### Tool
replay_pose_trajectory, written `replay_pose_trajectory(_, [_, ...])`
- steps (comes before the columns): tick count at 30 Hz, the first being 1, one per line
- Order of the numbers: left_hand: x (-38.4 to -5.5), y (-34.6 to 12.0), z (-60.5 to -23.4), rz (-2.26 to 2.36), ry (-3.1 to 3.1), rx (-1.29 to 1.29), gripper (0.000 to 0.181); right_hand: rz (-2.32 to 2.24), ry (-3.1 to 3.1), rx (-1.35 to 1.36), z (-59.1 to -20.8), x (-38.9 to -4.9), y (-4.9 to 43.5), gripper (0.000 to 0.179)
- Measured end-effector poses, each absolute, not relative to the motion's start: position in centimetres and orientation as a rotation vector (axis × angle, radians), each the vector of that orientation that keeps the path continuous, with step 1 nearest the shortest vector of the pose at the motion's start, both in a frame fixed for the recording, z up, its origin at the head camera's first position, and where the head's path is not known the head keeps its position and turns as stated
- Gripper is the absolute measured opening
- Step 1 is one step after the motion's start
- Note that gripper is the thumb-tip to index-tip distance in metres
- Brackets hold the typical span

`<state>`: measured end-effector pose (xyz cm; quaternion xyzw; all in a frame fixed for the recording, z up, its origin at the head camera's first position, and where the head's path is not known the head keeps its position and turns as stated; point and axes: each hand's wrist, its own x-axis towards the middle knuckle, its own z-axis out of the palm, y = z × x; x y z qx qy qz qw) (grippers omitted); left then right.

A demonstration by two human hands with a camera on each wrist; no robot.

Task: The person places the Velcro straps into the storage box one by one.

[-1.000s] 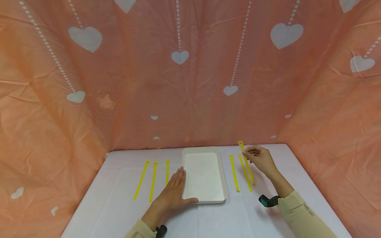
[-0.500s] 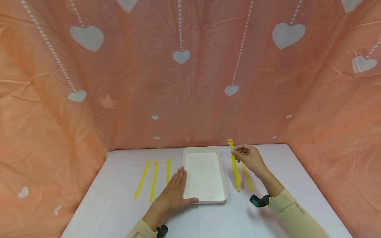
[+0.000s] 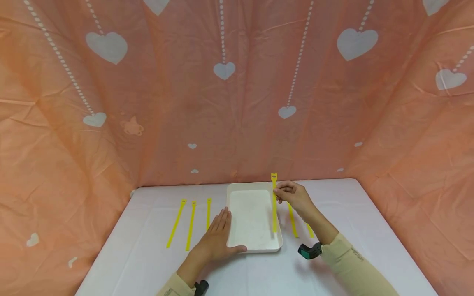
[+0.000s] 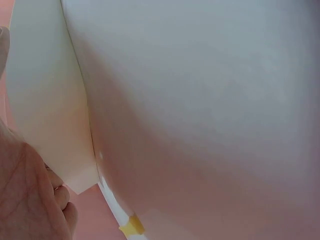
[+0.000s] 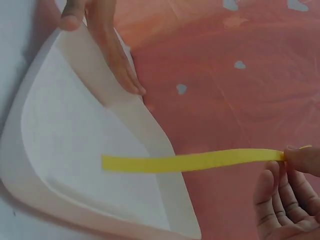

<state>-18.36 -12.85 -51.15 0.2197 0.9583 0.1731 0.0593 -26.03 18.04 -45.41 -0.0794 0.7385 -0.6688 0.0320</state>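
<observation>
My right hand (image 3: pixel 298 199) pinches a yellow cable tie strap (image 3: pixel 274 211) near its slotted head. The strap hangs over the right side of a shallow white tray (image 3: pixel 248 222). In the right wrist view, the strap (image 5: pixel 210 161) stretches flat from thumb and fingers, its free end over the tray floor. My left hand (image 3: pixel 214 242) rests against the tray's left edge, fingers straight, thumb spread along the front edge. The left wrist view shows part of that hand (image 4: pixel 30 195) beside the tray's outer wall (image 4: pixel 47 90).
Left of the tray lie three yellow straps, the outermost strap (image 3: pixel 175 224) slanted. To its right lie two more, one strap (image 3: pixel 293 222) close by and another strap (image 3: pixel 310 231) partly behind my right forearm. A peach curtain (image 3: pixel 237 123) with hearts closes off the white table's back and sides.
My right hand has carried the strap leftward, from above the right-hand straps to over the tray's right side. The left hand and the tray stay put.
</observation>
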Motion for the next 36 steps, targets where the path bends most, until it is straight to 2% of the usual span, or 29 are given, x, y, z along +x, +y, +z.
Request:
replay_pose_trajectory(10, [-18.5,-12.8,-51.4,0.521,2.886,0.645,0.127,-2.073,2.205,-0.235,-46.7,-26.3,15.9,0.018])
replay_pose_trajectory(24, [-18.6,-12.8,-51.8,0.498,2.887,0.642,0.128,-2.035,2.196,-0.266,-47.8,-26.5,14.3,0.022])
replay_pose_trajectory(36, [-18.7,-12.9,-51.6,0.501,2.9,0.664,0.127,-2.028,2.148,-0.26,-49.0,-27.6,12.4,0.018])
